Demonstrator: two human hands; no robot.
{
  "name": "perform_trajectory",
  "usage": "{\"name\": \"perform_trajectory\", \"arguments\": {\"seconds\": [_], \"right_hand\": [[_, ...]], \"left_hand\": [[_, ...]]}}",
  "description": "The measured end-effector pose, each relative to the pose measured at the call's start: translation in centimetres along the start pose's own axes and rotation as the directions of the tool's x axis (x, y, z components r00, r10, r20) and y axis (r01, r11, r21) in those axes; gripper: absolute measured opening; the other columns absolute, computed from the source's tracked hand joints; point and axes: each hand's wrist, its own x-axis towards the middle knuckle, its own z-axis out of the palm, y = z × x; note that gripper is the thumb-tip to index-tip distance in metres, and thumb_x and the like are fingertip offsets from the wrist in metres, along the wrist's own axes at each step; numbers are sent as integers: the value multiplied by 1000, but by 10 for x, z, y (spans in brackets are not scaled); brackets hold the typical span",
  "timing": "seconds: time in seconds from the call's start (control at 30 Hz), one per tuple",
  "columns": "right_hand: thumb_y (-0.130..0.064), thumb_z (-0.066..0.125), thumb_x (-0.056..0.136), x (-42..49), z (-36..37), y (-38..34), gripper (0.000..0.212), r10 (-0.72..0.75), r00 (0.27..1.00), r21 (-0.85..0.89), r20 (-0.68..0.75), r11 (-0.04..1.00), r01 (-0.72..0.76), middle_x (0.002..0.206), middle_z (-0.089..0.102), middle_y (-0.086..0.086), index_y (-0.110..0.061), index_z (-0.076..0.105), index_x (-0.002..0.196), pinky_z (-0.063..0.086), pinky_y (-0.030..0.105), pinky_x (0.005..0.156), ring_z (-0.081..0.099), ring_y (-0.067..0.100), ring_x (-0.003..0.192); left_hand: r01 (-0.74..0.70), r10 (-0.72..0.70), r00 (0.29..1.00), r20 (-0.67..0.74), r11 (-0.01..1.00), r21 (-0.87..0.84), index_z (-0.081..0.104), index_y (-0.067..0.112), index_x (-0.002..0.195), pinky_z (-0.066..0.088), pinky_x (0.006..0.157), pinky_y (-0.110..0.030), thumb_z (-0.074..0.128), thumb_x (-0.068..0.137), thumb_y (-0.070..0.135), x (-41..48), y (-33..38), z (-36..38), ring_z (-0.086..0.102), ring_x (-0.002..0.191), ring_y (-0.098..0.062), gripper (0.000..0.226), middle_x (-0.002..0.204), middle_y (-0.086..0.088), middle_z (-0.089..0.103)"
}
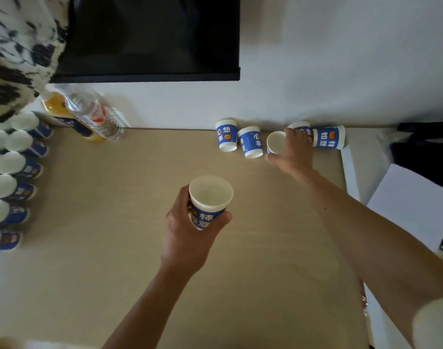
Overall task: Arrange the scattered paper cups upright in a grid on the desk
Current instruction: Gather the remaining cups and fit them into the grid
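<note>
My left hand (187,238) grips a blue-and-white paper cup (209,201) upright above the middle of the tan desk (114,222). My right hand (294,154) reaches to the far right of the desk and holds another cup (275,142), its mouth turned toward me. Two cups (226,134) (250,142) stand upside down just left of it. Behind my right hand one cup (299,127) is partly hidden, and another (328,137) lies on its side by the wall. Several upright cups (13,162) stand in rows along the desk's left edge.
A clear water bottle (97,117) and an orange juice bottle (61,109) stand at the far left near the wall. A black monitor (152,36) hangs above the desk. White boxes (414,197) and a dark bag (424,147) sit off the right edge.
</note>
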Motion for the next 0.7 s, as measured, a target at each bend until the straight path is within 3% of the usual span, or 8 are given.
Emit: {"name": "perform_trajectory", "arguments": {"seconds": [0.1,0.23,0.37,0.53,0.7], "right_hand": [[-40,83,70,-9,3,-4,81,31,997,92,-70,995,-25,135,55,13,-10,46,136,41,48,104,51,34,126],[-42,85,67,-41,-6,-13,76,67,976,277,-207,961,-7,120,61,8,-10,48,125,48,49,92,60,31,110],[-37,88,69,-99,-24,-40,68,91,968,535,-234,843,50,114,62,1,-12,50,119,51,45,88,61,20,101],[-29,85,71,-180,-42,-94,65,67,973,691,-220,715,107,123,62,-6,-22,52,128,50,23,91,61,11,111],[-18,89,70,-251,-48,-157,73,-15,987,753,-157,645,130,115,58,-18,-21,47,129,43,5,82,58,-4,103]], "left_hand": [[9,-9,1000,-24,1000,9,59,28,115,50,71,-11,90,69,22,-7,-5,-15,63,96,0,56,103,17,68],[10,-9,998,-65,1000,8,59,30,113,49,71,-9,90,69,18,-15,-9,-34,64,96,2,55,101,23,67],[30,-30,994,-109,1000,-7,57,35,114,51,73,-17,90,68,23,-30,-14,-54,63,96,5,58,104,24,66],[34,-41,991,-131,998,-52,52,42,116,46,69,-6,89,69,25,-58,-24,-83,61,95,7,62,106,32,62],[-6,-11,981,-192,996,-89,54,39,119,49,72,-12,90,70,21,-94,-42,-135,63,95,-2,63,108,28,64]]}}
